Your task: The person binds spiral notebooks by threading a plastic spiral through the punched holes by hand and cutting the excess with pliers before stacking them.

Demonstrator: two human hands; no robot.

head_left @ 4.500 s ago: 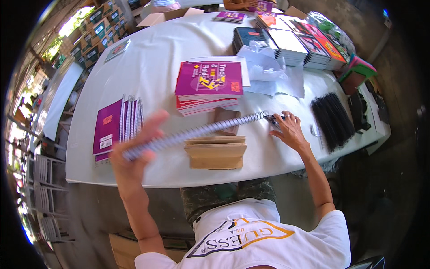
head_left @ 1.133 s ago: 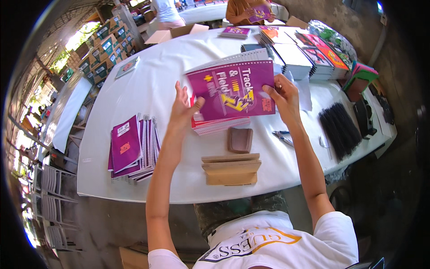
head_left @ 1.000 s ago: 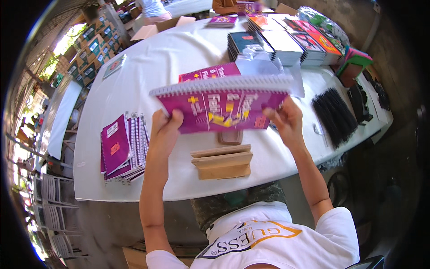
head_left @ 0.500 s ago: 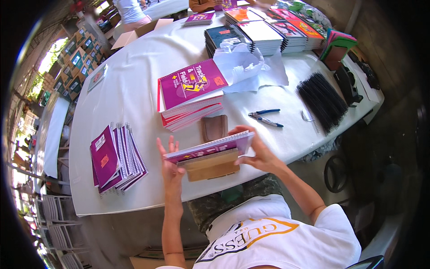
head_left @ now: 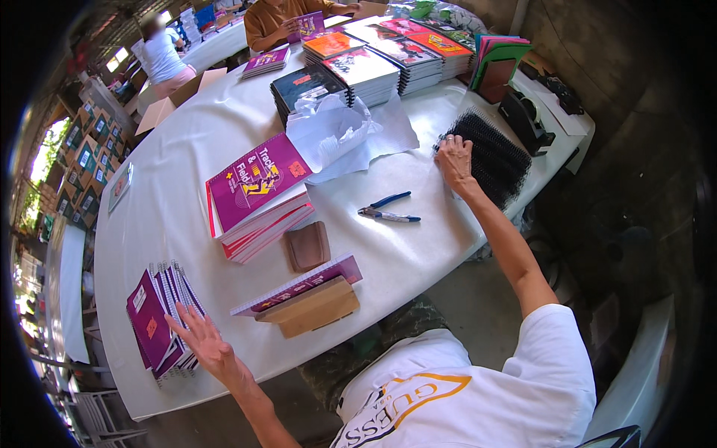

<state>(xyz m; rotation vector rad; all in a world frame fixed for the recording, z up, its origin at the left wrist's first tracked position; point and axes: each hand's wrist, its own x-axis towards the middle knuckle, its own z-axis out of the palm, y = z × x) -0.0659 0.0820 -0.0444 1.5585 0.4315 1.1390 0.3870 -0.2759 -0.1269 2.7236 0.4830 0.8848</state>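
Observation:
My right hand [head_left: 454, 156] reaches out to the pile of black spiral binding coils [head_left: 489, 153] at the right of the white table [head_left: 157, 201], fingers resting on the coils. My left hand [head_left: 203, 345] hovers open, fingers spread, beside the fanned pile of bound purple notebooks [head_left: 160, 317] at the table's front left. A purple unbound notebook [head_left: 299, 285] lies on a small wooden block [head_left: 317, 306] near the front edge. Behind it sits a stack of purple-covered notebooks [head_left: 258, 194]. Blue-handled pliers [head_left: 388, 213] lie between the stack and the coils.
A brown pouch [head_left: 306, 246] lies behind the block. Crumpled white paper [head_left: 343, 134], stacks of coloured notebooks [head_left: 373, 63] and a black tape dispenser [head_left: 526, 119] fill the far side. Other people sit at tables behind. Cardboard boxes [head_left: 168, 101] stand beyond the left edge.
Both hands set the purple notebook down on the wooden block and let go. My right hand moved right to the black coils; my left hand moved left toward the bound pile.

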